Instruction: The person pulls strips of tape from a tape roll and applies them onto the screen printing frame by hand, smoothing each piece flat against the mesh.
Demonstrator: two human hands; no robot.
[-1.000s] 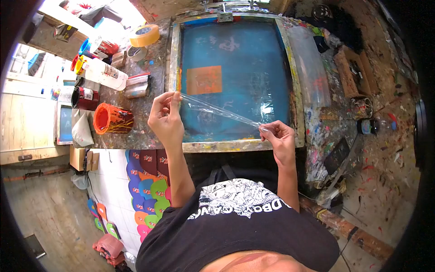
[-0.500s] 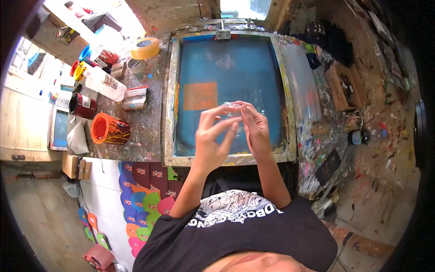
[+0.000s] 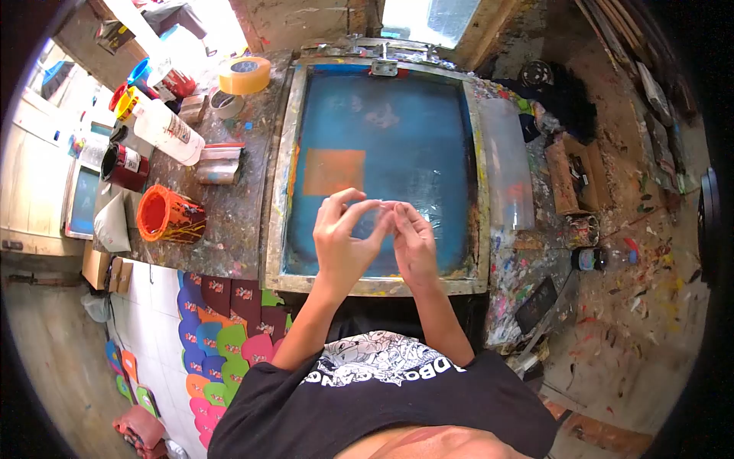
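Note:
My left hand (image 3: pixel 341 239) and my right hand (image 3: pixel 415 246) meet over the lower part of a screen-printing frame (image 3: pixel 367 286). Both are closed in a pinch, thumb against fingertip, and their tips touch or nearly touch. Something small and pale may be between the fingertips, but it is too small to name. Beneath them stretches the blue mesh (image 3: pixel 397 153), with an orange rectangle (image 3: pixel 334 172) on its left side. A metal hinge clamp (image 3: pixel 384 67) grips the frame's far edge.
On the left stand an orange paint can (image 3: pixel 170 214), a white bottle (image 3: pixel 170 134), a dark red can (image 3: pixel 125 167) and a tape roll (image 3: pixel 245 75). A clear plastic sheet (image 3: pixel 506 164) and a cardboard box (image 3: pixel 575 174) lie right. Colourful printed pieces (image 3: pixel 222 336) cover the floor lower left.
My hands have moved slightly down and left in view, and their fingertips have come together. A clear, shiny bit between them earlier is now barely visible. The camera view has shifted slightly.

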